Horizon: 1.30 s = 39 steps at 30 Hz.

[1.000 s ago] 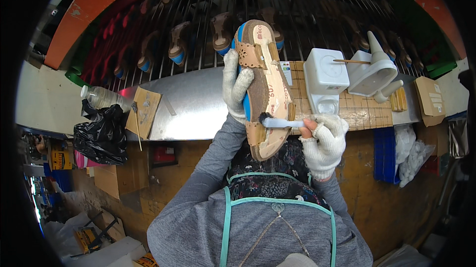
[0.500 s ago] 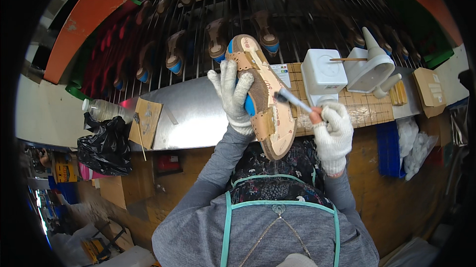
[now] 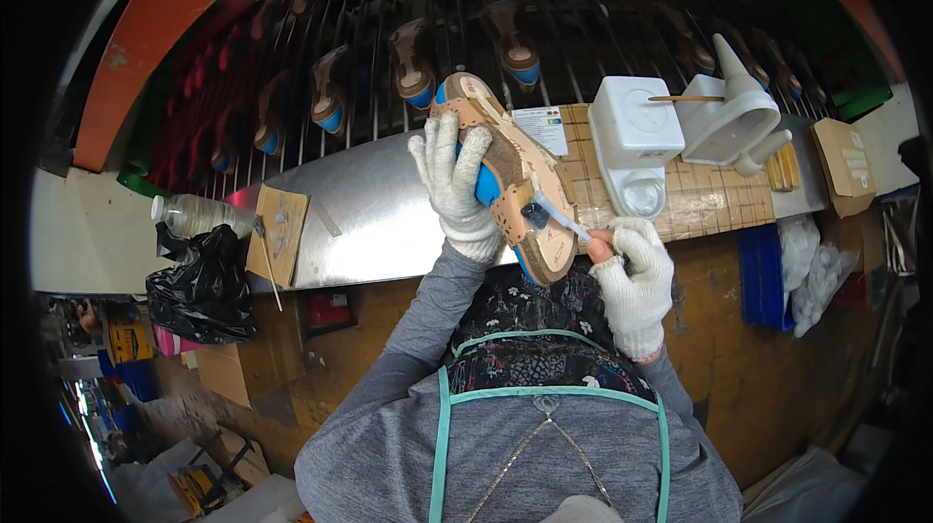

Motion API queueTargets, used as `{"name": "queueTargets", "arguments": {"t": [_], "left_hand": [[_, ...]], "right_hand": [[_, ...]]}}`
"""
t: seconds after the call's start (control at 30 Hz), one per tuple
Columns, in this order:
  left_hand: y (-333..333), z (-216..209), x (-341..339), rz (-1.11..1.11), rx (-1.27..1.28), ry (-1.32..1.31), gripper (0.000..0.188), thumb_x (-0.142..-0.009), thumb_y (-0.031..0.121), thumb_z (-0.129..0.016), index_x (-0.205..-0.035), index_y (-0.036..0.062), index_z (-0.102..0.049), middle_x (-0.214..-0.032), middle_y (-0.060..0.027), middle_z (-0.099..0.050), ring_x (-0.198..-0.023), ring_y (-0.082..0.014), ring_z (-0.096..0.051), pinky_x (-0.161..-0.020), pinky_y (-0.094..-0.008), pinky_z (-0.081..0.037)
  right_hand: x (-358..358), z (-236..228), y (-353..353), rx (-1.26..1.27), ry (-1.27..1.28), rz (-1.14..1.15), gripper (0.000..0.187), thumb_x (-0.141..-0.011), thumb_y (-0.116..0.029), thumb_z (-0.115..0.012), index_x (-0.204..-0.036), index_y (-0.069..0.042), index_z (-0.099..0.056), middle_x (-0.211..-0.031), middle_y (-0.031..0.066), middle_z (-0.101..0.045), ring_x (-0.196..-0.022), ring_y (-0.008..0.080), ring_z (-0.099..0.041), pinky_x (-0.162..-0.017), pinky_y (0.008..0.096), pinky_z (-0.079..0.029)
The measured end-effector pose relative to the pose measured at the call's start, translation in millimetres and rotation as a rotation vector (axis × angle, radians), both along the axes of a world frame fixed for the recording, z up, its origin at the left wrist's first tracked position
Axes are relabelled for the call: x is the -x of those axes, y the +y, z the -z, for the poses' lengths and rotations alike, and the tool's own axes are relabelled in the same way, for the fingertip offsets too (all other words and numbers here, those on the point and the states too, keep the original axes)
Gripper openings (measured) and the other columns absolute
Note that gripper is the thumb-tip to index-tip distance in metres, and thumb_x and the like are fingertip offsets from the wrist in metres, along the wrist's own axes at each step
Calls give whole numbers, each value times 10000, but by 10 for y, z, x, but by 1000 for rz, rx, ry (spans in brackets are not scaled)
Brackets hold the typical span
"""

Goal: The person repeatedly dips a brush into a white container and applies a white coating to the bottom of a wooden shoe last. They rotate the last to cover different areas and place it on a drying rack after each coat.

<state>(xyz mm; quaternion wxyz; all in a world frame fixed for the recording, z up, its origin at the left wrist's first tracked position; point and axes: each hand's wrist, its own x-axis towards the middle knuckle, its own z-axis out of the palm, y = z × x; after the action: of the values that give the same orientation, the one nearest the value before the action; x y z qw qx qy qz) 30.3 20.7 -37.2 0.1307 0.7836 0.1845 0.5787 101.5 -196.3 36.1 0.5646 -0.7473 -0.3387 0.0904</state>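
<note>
My left hand (image 3: pixel 455 194), in a white knit glove, grips a sandal (image 3: pixel 526 161) along its left side. The sandal is on a blue last, its beige underside with red markings turned up, and perforated tan straps wrap round onto it. In my right hand (image 3: pixel 634 285), whose glove leaves fingertips bare, is a small brush (image 3: pixel 567 219) with a pale handle, pinched between thumb and fingers. Its dark bristles lie against the strap edge on the lower half of the sandal.
Beyond the metal worktop (image 3: pixel 374 222), several similar shoes (image 3: pixel 412 66) rest on a rack of rods. White plastic containers (image 3: pixel 637 124) stand on cardboard (image 3: pixel 714 197) at right. A black bag (image 3: pixel 199 290) and a clear bottle (image 3: pixel 199 212) sit left; a blue crate (image 3: pixel 761 270) is lower right.
The brush has gone from the sandal's middle down to the strap edge lower on it. My right hand has moved slightly left. The sandal's near end has risen and its tilt has changed.
</note>
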Motion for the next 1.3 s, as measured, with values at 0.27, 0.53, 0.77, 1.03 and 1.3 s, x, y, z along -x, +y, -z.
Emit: {"name": "queueTargets", "arguments": {"t": [0.27, 0.53, 0.77, 1.03, 1.3], "left_hand": [[53, 7, 2, 5, -21, -5, 572, -798, 334, -835, -1312, 200, -623, -1505, -177, -502, -1461, -374, -401, -1216, -636, -186], [150, 11, -36, 16, -66, -38, 577, -803, 317, -829, -1318, 181, -607, -1487, -178, -511, -1427, -384, -437, -1185, -621, -255], [305, 42, -134, 91, -46, -132, 574, -777, 211, -847, -1301, 155, -619, -1444, -163, -551, -1343, -383, -515, -1095, -540, -377], [234, -40, -195, 105, -34, -147, 598, -778, 263, -858, -1316, 160, -618, -1468, -159, -537, -1389, -370, -480, -1135, -546, -357], [301, 27, -133, 31, -44, -107, 612, -768, 345, -866, -1307, 173, -631, -1474, -157, -531, -1392, -370, -471, -1148, -556, -336]], "right_hand": [[-189, -32, 171, -20, -229, 19, 180, -810, -129, -794, -894, 10, -714, -912, 109, -638, -796, 240, -591, -723, 353, -462], [-321, -58, 144, -35, -225, -85, 175, -811, -142, -787, -896, 2, -736, -926, 116, -641, -827, 233, -609, -744, 343, -474], [-185, 7, -174, -5, 64, -204, 177, -822, -149, -783, -884, 13, -749, -882, 104, -628, -811, 212, -604, -724, 330, -479], [-156, -77, -75, 23, -101, -70, 182, -816, -140, -786, -877, 18, -717, -880, 104, -639, -781, 214, -598, -685, 337, -458], [-143, -164, 35, 5, -549, 96, 162, -719, -113, -837, -854, -84, -753, -936, 65, -683, -875, 244, -627, -816, 355, -381]]}}
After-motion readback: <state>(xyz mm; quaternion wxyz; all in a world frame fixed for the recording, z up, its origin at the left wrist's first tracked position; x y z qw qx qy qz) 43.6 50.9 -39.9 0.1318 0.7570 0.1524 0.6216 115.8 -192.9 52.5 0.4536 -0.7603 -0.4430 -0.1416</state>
